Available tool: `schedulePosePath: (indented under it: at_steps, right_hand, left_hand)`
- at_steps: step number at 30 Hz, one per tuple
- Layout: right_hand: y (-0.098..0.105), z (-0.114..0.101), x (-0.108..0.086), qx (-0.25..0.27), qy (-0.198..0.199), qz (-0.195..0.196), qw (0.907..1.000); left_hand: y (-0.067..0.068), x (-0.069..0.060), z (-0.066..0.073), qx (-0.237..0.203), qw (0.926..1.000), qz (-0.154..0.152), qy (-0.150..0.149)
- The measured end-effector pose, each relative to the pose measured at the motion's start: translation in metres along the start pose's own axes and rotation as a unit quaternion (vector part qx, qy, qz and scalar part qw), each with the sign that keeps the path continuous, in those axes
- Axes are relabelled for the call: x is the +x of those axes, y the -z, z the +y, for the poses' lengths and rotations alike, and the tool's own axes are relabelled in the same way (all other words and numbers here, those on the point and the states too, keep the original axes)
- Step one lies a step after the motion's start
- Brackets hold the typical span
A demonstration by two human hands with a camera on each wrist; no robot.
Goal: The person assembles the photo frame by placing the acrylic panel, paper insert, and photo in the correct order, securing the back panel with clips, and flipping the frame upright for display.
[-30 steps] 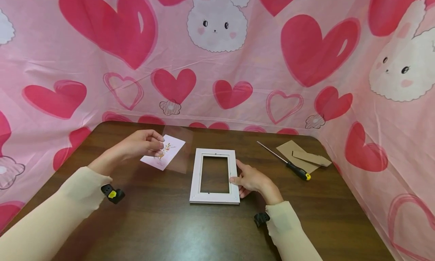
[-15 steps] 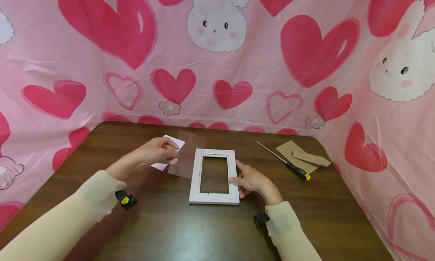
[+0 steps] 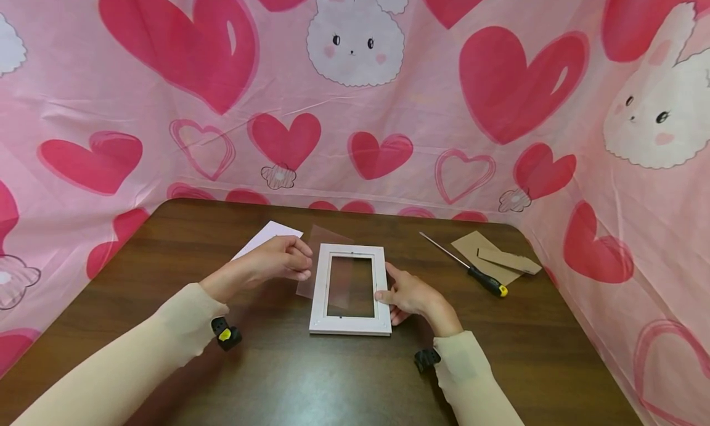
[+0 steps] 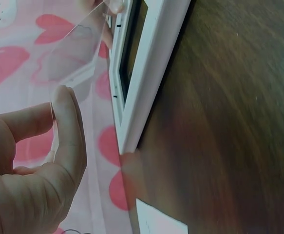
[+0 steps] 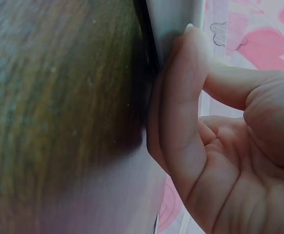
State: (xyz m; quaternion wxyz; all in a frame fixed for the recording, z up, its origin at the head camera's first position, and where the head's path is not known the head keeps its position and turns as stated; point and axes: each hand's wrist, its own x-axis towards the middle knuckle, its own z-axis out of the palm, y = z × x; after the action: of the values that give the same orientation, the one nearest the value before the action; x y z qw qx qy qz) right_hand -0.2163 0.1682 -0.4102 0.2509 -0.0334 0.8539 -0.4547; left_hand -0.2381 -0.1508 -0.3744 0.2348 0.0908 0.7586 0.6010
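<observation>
My left hand [image 3: 272, 259] pinches a clear plastic sheet [image 3: 331, 236] between thumb and fingers. The sheet [image 4: 76, 56] is held up off the table and overlaps the left side of a white picture frame [image 3: 351, 324] in the head view. The frame lies on the table with its opening bare and small dark tabs along the inner edge. My right hand [image 3: 413, 293] grips the frame's right side, thumb on top and fingers against the outer edge. A white printed card [image 3: 269, 232] lies behind my left hand, which partly covers it.
A screwdriver [image 3: 485, 279] with a black and yellow handle lies to the right. Beside it is a brown cardboard backing [image 3: 471, 236] with a folded cardboard strip [image 3: 505, 258] on it. A pink heart-patterned cloth [image 3: 333, 105] hangs behind the brown table [image 3: 266, 364].
My left hand has carried the clear sheet rightward, from over the card to over the frame's left side. My right hand and the frame have stayed in place.
</observation>
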Motion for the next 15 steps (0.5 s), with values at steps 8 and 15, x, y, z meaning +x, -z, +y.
schedulePosePath:
  at_steps: [8, 15]
  right_hand:
    - [-0.001, 0.001, -0.001, 0.004, 0.003, 0.001, 1.0]
    - [0.0, 0.0, -0.001, 0.001, 0.001, 0.002, 1.0]
  left_hand:
    - [-0.015, 0.006, -0.002, -0.006, 0.9999, -0.005, -0.006]
    - [-0.027, 0.012, -0.004, -0.004, 1.0, 0.006, 0.003]
